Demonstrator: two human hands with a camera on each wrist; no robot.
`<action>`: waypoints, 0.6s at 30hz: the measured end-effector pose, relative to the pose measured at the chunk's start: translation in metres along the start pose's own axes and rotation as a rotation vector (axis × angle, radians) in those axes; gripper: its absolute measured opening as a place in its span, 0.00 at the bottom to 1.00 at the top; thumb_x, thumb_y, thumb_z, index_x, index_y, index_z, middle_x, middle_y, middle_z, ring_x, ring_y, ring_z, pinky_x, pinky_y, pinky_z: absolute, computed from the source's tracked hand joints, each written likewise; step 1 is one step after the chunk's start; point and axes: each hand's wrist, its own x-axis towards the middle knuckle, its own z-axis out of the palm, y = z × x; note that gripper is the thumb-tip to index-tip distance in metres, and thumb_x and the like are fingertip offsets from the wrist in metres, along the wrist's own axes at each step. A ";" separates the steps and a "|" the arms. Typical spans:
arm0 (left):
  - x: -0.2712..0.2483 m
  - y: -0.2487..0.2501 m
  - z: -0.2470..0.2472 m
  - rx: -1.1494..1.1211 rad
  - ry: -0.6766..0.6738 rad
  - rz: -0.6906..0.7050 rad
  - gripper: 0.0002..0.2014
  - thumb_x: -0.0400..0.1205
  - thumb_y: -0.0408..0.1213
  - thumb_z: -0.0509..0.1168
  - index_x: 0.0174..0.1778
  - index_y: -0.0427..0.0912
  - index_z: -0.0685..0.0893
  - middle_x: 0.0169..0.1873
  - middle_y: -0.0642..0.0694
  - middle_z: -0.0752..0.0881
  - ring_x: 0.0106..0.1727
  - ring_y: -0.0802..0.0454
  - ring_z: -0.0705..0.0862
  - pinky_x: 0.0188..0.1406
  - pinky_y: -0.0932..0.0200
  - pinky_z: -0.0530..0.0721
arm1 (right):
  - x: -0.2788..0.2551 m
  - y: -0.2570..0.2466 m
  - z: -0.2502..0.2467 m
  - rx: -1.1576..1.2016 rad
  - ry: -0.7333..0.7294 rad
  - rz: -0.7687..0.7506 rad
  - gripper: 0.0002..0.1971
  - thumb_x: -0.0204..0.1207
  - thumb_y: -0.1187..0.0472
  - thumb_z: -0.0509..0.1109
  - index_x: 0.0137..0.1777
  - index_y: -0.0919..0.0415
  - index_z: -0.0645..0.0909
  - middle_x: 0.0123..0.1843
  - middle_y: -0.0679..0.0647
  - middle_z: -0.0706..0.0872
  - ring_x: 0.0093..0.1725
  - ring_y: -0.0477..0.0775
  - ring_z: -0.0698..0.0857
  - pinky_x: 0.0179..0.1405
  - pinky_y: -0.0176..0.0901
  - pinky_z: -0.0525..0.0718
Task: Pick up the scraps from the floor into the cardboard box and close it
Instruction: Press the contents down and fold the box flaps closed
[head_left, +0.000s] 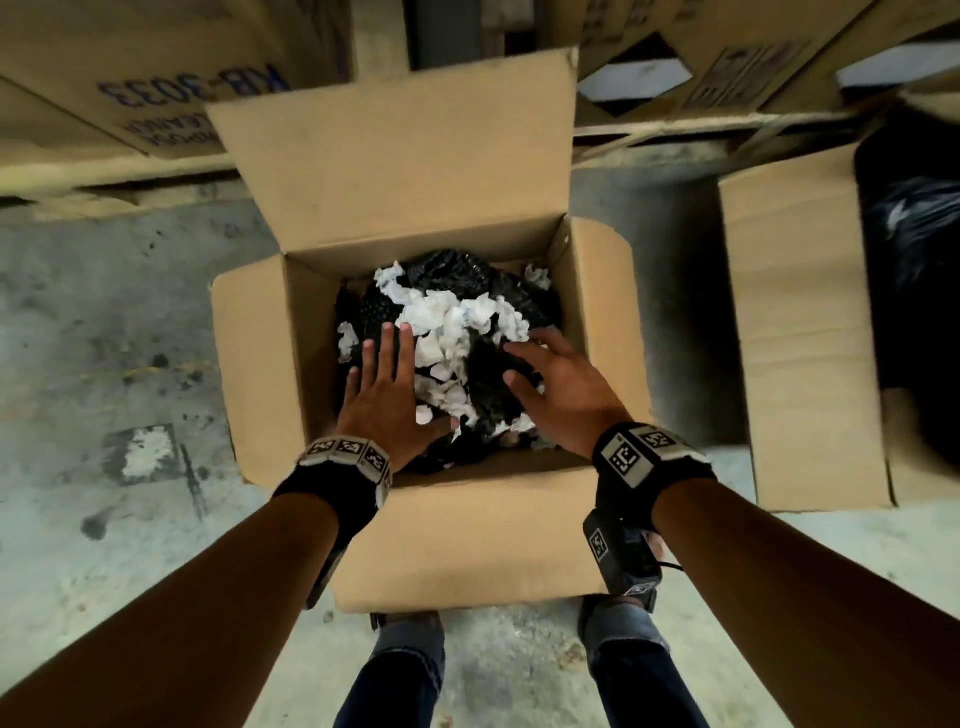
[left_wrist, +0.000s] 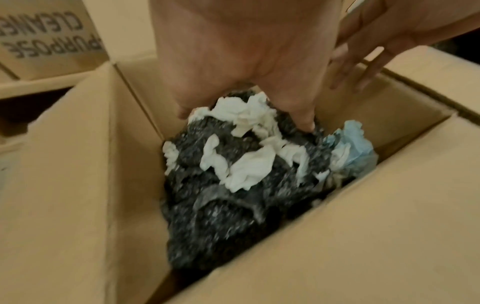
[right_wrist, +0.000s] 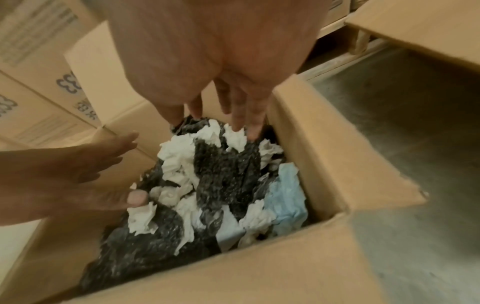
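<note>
An open cardboard box (head_left: 395, 171) stands on the concrete floor with all its flaps spread outward. Inside lies a heap of scraps (head_left: 452, 322): crumpled white paper (left_wrist: 249, 168), black bubble wrap (right_wrist: 223, 164) and a pale blue piece (right_wrist: 288, 197). My left hand (head_left: 387, 384) is flat over the left side of the heap with fingers straight and spread. My right hand (head_left: 556, 384) hovers palm down over the right side, fingers extended, their tips touching the scraps (right_wrist: 241, 123). Neither hand holds anything.
Printed cardboard cartons (head_left: 130, 88) are stacked on pallets behind the box. Another open carton (head_left: 795, 322) holding a black bag (head_left: 914, 218) stands to the right. Bare stained concrete (head_left: 104, 332) lies to the left. My feet (head_left: 410, 629) are at the near flap.
</note>
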 end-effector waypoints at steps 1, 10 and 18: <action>-0.001 0.009 -0.003 -0.008 0.017 0.026 0.60 0.72 0.70 0.66 0.84 0.49 0.30 0.86 0.47 0.34 0.87 0.41 0.39 0.84 0.38 0.51 | -0.003 0.004 -0.009 0.020 0.096 -0.050 0.17 0.85 0.51 0.63 0.72 0.53 0.80 0.73 0.56 0.77 0.65 0.59 0.83 0.65 0.48 0.81; 0.021 0.132 0.022 -0.088 0.083 0.240 0.50 0.78 0.71 0.52 0.87 0.45 0.40 0.87 0.42 0.41 0.87 0.41 0.44 0.85 0.44 0.52 | 0.002 0.111 -0.033 -0.005 0.401 0.205 0.16 0.80 0.52 0.61 0.62 0.57 0.82 0.61 0.63 0.84 0.60 0.69 0.81 0.58 0.58 0.81; 0.025 0.164 0.071 0.132 0.113 0.393 0.34 0.87 0.56 0.47 0.87 0.46 0.48 0.87 0.48 0.41 0.87 0.44 0.44 0.83 0.40 0.56 | 0.015 0.159 0.007 0.432 0.082 0.622 0.32 0.87 0.39 0.51 0.84 0.59 0.63 0.83 0.64 0.69 0.80 0.64 0.70 0.78 0.49 0.64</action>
